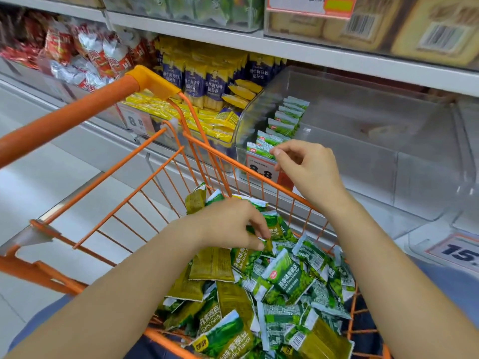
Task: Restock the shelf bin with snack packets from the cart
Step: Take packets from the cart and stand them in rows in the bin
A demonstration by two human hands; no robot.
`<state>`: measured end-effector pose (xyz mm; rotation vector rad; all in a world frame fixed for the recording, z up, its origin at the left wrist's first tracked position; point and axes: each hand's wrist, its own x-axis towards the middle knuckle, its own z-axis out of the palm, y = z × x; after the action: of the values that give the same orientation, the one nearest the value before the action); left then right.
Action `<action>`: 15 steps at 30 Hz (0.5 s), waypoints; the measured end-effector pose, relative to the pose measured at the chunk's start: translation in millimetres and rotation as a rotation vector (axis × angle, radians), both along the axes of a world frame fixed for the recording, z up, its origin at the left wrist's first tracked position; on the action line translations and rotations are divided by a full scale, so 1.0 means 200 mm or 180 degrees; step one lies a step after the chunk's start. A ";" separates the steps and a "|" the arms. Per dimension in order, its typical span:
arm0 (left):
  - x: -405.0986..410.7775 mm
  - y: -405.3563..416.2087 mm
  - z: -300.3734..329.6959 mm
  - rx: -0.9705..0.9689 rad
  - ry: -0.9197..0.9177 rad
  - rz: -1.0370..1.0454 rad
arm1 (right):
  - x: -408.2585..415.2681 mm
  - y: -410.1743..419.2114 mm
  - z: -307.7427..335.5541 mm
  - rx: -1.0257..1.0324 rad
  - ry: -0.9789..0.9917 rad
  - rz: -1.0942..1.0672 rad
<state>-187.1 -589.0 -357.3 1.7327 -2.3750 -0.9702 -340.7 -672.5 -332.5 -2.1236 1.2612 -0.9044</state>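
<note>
— Orange wire cart (166, 161): what is lying under my hands?

— Green snack packets (282, 278), heaped just below the left hand (228, 224), which is pinching one at the pile's top.

— And I'm seeing the right hand (308, 167) hovering, fingers loosely curled, grasping nothing?

— Yes. The clear shelf bin (363, 141) is sitting just beyond it, a row of packets (281, 123) standing upright at its left wall.

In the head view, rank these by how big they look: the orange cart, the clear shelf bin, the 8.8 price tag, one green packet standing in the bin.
1. Orange cart
2. Clear shelf bin
3. 8.8 price tag
4. Green packet in the bin

The tag is partly hidden behind the cart rim, so ranks 3 and 4 are unsure.
</note>
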 end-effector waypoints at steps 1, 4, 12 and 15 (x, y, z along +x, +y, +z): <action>-0.05 0.01 -0.02 -0.0057 -0.0128 -0.0177 | 0.00 0.00 0.00 -0.0001 -0.0003 0.0005; -0.18 0.04 -0.10 -0.0425 -0.0717 -0.0590 | 0.01 0.00 -0.01 -0.0005 0.0020 0.0014; -0.15 0.02 -0.08 -0.0031 0.0937 0.0144 | -0.01 0.02 0.02 0.0479 -0.0519 0.0401; -0.07 -0.02 0.07 -0.0098 0.2192 0.0982 | -0.02 0.04 0.08 0.1512 -0.1396 0.1041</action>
<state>-200.2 -592.9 -343.6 1.3830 -1.6327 -1.2117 -345.0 -664.8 -316.6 -1.5828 0.7788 -0.7754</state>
